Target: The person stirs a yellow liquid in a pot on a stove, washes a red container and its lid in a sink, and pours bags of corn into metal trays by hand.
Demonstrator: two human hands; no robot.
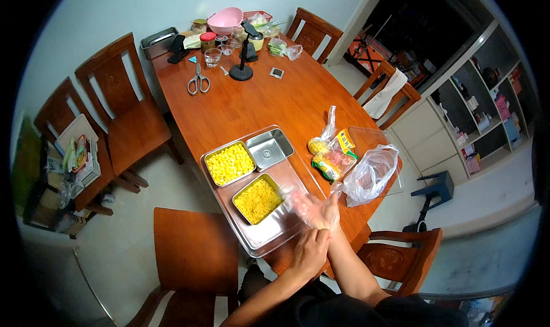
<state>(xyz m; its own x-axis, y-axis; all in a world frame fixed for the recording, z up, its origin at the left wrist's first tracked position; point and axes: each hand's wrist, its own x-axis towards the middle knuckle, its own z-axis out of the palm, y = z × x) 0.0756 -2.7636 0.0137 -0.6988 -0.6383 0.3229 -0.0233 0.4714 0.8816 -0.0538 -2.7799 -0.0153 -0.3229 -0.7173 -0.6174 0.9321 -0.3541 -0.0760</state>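
Observation:
My right hand (316, 209) wears a clear plastic glove (300, 202), its fingers apart and blurred, with nothing seen in it. At its wrist, my left hand (313, 247) is bare, its fingers closed on the glove's cuff. Left of the hands, a metal tray (275, 224) bears a steel container of yellow corn kernels (230, 164), one of fine yellow crumbly food (258, 199), and a steel container (270, 148) whose bottom shows. To the right lie a printed food bag (335, 159), a knotted bag of yellow food (318, 144) and a crumpled clear bag (371, 174).
Scissors (198, 83), a black phone stand (241, 71), a glass (212, 57), jars and a pink bowl (225, 21) occupy the wooden table's far end. A clear lid (365, 136) lies at its right edge. Wooden chairs (195, 249) surround the table.

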